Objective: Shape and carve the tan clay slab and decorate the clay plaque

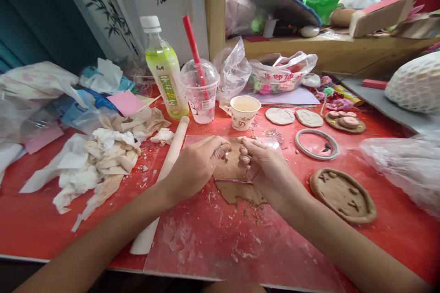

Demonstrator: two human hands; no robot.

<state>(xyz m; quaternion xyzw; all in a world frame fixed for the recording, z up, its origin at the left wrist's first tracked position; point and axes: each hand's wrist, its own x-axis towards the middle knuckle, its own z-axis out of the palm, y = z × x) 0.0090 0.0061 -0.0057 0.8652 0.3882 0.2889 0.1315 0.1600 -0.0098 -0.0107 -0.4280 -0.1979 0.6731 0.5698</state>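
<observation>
Person's left hand [206, 152] and right hand [259, 154] curled over brown clay slab [231, 168], full closure or any held piece could not be told, slab lay flat on clear sheet [213, 242]

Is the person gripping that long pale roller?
No, the roller lies left of the flat brown clay, while the left hand and right hand are both at the clay.

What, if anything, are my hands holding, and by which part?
It can't be told: your left hand and right hand are curled over the brown clay, hiding anything pinched.
</observation>
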